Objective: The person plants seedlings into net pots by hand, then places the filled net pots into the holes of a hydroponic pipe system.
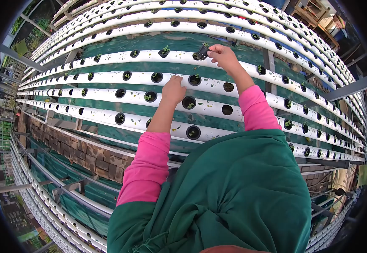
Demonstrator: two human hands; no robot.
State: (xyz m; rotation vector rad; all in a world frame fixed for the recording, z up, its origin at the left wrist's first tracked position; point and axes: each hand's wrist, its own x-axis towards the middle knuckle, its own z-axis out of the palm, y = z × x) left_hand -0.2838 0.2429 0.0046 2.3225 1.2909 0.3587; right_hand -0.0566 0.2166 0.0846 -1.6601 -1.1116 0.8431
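Note:
My right hand pinches a small black net pot with a green seedling at its top. The pot is tilted and held just over a white pipe, in front of one of its holes. Lower and to the left, my left hand rests at another white pipe, between two planted holes. Its fingers are curled together at the pipe's surface; what is between them, if anything, is hidden. Beside it on the right sits a potted seedling, and on the left another pot.
Rows of white pipes with round holes run across the view, many holding seedlings. Small leaf bits lie scattered on them. Green sheeting shows beneath. Grey metal posts stand between rows, and brick paving lies lower left.

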